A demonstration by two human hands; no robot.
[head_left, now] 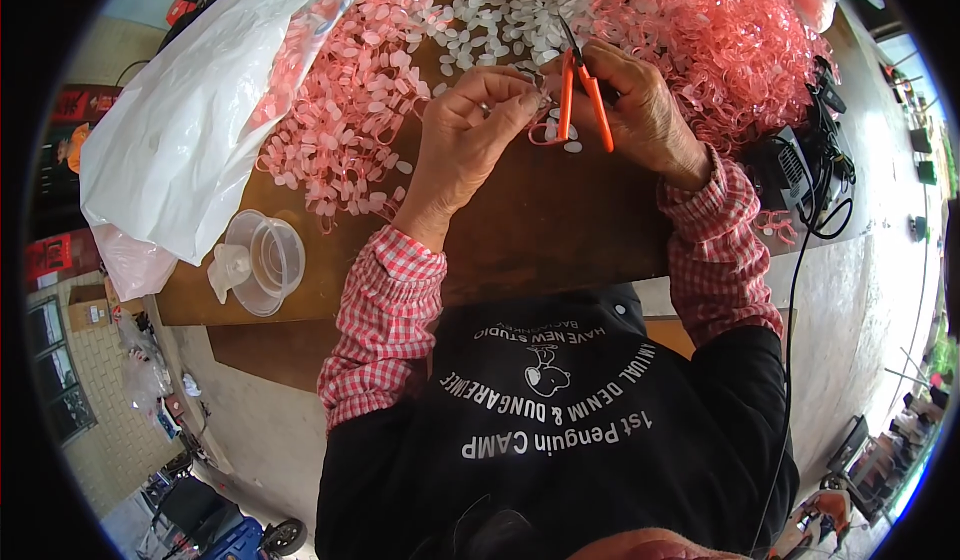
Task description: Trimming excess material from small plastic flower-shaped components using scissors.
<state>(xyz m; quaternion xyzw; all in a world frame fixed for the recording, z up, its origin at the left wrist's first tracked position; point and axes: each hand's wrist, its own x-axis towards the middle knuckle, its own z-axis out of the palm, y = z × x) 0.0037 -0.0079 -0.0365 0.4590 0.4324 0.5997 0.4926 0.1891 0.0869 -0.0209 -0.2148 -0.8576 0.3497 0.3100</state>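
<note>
Holding scissors in right hand, fingers clamped, partly hidden behind handles; left hand fingertips pinched on pink strip between hands. White discs beyond, pink pile left, pink heap far right, bag left, tub near left, cables right.

Daylight pours in from the right, washing the floor there nearly white. The white plastic bag catches a soft sheen, and glints speckle the heap of pink plastic pieces. The brown surface looks dim. Fisheye distortion bends the outskirts inside a black circular border, with bluish fringing lower right.
</note>
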